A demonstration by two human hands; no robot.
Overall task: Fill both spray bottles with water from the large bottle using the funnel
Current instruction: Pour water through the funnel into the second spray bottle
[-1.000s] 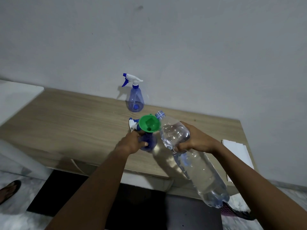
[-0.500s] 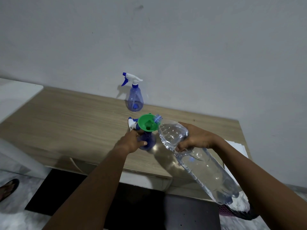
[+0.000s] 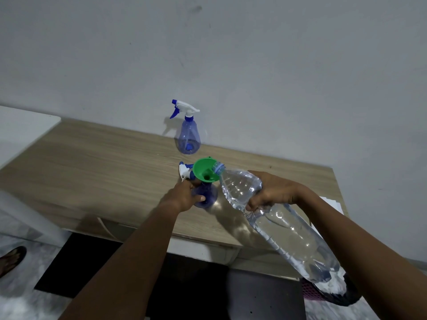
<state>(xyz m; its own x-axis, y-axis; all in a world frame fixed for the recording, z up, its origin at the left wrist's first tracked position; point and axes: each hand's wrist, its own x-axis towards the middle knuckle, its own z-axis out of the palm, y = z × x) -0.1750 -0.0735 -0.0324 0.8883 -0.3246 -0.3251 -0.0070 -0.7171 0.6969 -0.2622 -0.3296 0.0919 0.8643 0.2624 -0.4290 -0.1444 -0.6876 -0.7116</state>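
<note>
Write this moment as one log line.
left hand: holds near spray bottle | right hand: holds large bottle tilted, mouth at funnel | far spray bottle: capped, upright

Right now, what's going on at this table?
A person is filling a spray bottle. The left hand grips the near spray bottle on the table, with the green funnel seated in its neck. The right hand holds the large bottle tilted, mouth at the funnel's rim; whether water is flowing cannot be told. A loose trigger head lies beside the funnel. The second spray bottle stands by the wall, trigger on.
</note>
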